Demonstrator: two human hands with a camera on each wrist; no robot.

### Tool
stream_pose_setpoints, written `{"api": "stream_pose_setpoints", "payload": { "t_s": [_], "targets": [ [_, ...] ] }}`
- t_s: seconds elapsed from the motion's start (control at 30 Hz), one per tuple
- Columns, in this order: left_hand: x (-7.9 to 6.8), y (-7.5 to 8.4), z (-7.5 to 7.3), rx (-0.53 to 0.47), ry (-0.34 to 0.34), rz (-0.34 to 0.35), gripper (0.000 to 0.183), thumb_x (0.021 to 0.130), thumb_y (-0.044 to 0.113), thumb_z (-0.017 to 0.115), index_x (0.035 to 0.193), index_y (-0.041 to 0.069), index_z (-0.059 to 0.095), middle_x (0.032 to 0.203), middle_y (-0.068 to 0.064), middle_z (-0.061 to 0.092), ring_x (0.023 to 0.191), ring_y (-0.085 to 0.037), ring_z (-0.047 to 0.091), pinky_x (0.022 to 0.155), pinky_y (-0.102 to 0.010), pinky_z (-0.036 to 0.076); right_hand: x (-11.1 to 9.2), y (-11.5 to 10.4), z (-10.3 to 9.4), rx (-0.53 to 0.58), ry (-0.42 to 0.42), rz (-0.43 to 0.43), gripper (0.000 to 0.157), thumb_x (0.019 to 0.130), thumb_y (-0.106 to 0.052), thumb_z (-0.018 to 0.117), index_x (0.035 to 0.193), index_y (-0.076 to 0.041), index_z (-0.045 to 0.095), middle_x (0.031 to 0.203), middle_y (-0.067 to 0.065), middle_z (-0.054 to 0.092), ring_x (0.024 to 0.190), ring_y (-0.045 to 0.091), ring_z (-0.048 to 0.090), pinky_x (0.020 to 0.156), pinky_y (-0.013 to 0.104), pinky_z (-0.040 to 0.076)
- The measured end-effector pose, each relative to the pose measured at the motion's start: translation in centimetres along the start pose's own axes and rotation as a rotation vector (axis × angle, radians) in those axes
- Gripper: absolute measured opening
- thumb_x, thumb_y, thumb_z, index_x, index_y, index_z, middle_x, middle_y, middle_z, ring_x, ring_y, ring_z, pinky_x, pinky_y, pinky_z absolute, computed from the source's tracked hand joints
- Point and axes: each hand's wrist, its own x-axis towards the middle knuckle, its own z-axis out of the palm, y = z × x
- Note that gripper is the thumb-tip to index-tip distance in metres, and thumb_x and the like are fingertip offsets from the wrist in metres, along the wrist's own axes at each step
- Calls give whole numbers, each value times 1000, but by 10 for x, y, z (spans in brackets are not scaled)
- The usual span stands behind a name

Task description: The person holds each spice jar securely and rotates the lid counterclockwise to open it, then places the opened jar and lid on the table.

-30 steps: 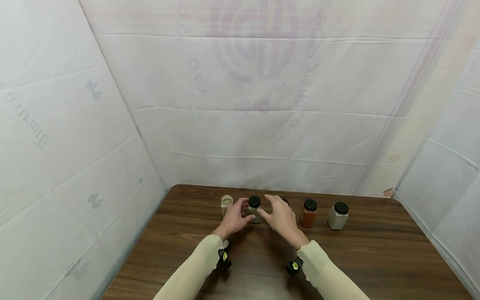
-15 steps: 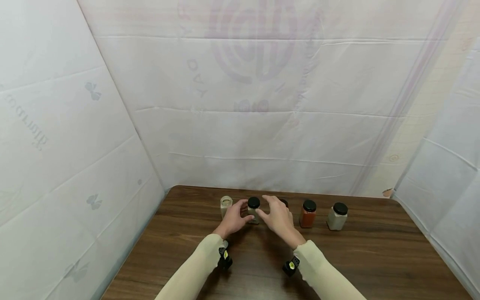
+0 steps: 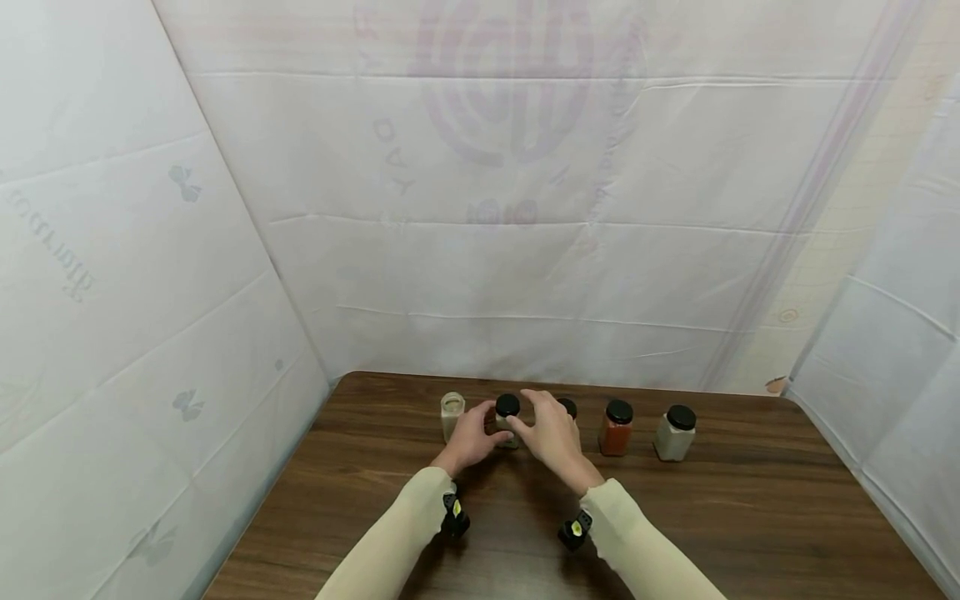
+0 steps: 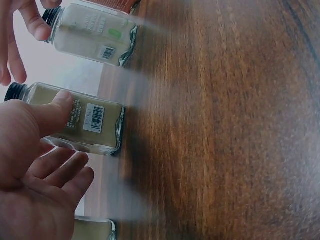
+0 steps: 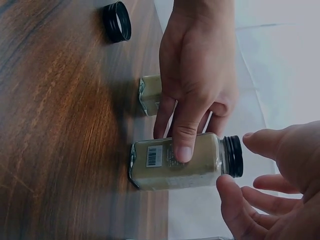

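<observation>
A square glass spice jar [image 3: 507, 425] with greenish-brown powder and a black lid [image 5: 233, 156] stands upright on the table. My left hand [image 3: 468, 437] holds its body, the thumb [image 5: 184, 151] on the barcode-label face and the fingers partly hidden behind it. At the lid is my right hand [image 3: 552, 433], its thumb and fingers spread around it; whether a fingertip touches the lid I cannot tell. To the left stands an uncapped jar [image 3: 452, 415] of similar powder. A loose black lid [image 5: 117, 22] lies on the table in the right wrist view.
Right of the hands, a jar [image 4: 95, 35] of pale powder is partly hidden behind the right hand in the head view. Beyond it stand a black-lidded red-orange jar [image 3: 617, 433] and a pale one [image 3: 675, 435]. White cloth walls [image 3: 465, 275] rise behind the brown table [image 3: 750, 500].
My right hand has moved left, closer to the lid of the held jar. The left hand has stayed at the jar, and the jar has not visibly moved.
</observation>
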Motion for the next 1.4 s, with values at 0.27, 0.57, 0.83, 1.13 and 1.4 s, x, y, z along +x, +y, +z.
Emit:
{"api": "stream_pose_setpoints", "payload": {
  "t_s": [0.27, 0.57, 0.83, 1.13, 1.4],
  "targets": [
    [1, -2, 2, -18, 6, 0, 45, 95, 17, 76, 134, 2, 61, 128, -20, 66, 120, -36, 64, 98, -50, 53, 1, 1, 1, 10, 9, 5, 53, 92, -32, 80, 137, -10, 65, 135, 15, 64, 109, 36, 68, 85, 57, 56],
    [1, -3, 3, -3, 8, 24, 41, 95, 16, 76, 131, 3, 62, 124, -18, 69, 116, -35, 66, 97, -49, 54, 2, 0, 3, 17, 8, 24, 52, 92, -33, 79, 137, -10, 66, 135, 14, 64, 111, 35, 67, 92, 64, 51],
    [2, -7, 5, 7, 12, 47, 41, 95, 16, 75, 132, 3, 62, 123, -16, 70, 115, -32, 67, 96, -46, 55, 5, -2, 8, 17, 5, 36, 52, 92, -36, 80, 136, -11, 66, 131, 11, 65, 103, 31, 69, 77, 53, 58],
    [3, -11, 5, 18, 17, 68, 44, 96, 21, 74, 136, 5, 61, 126, -13, 70, 117, -29, 67, 97, -46, 54, 7, -3, 15, 36, 1, 29, 54, 91, -37, 81, 135, -9, 67, 119, 8, 66, 98, 27, 68, 69, 40, 57],
    [3, -9, 5, 9, 13, 63, 42, 97, 19, 74, 135, 5, 61, 126, -14, 69, 118, -30, 66, 98, -46, 53, 9, -4, 19, 37, 0, 51, 54, 90, -37, 81, 134, -8, 67, 117, 9, 64, 77, 19, 63, 57, 32, 49]
  ]
}}
